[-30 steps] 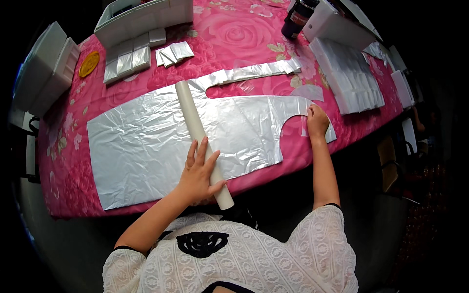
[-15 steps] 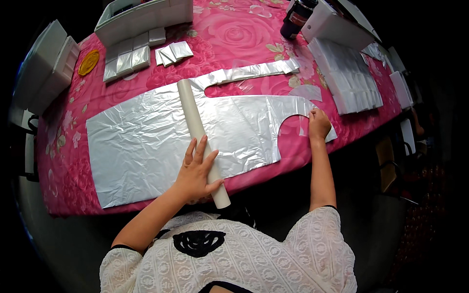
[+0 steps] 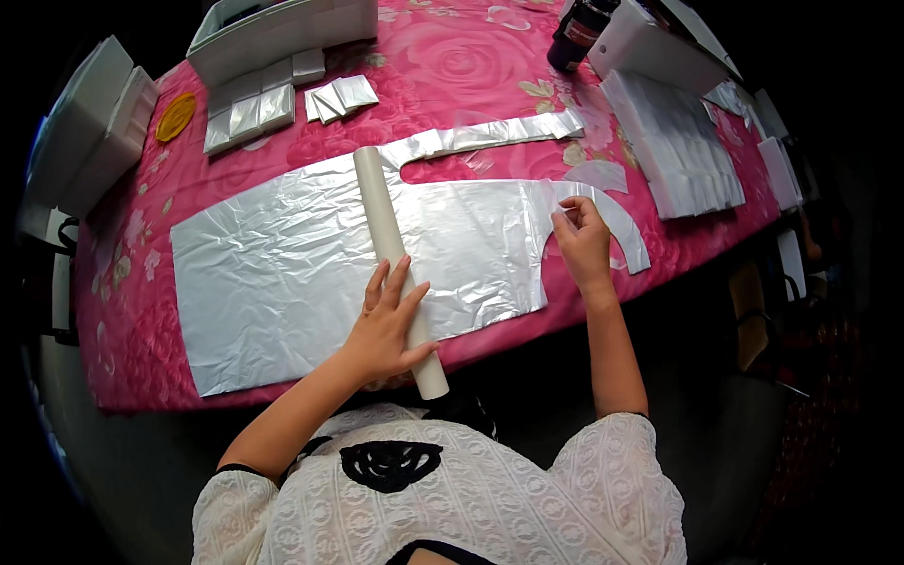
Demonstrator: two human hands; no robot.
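Silvery, thin plastic aprons [image 3: 273, 273] lie flat and creased on the table, with one long strap at the far side and a curved one at the right. A pale, smooth tube [image 3: 379, 202] rests across them. My left hand [image 3: 381, 325] presses on the tube's near half, fingers spread and thumb stretched to the right. With pinched fingertips, my right hand [image 3: 584, 243] holds a thin plastic film strap, folded back from the curved end. A layer of the curved strap [image 3: 626, 231] still lies on the cloth to the right of that hand.
A pink floral tablecloth [image 3: 461, 61] covers the table. Folded plastic packets [image 3: 250, 118] and a white bin [image 3: 282, 42] stand far left, near a yellow roll [image 3: 176, 117]. At the right are stacked clear plastic bags [image 3: 673, 151], a dark bottle [image 3: 576, 38] and a white box [image 3: 650, 52].
My right hand has moved left from the curved strap's end, bringing the top film layer with it. The layer beneath is now uncovered. My left hand stays on the tube.
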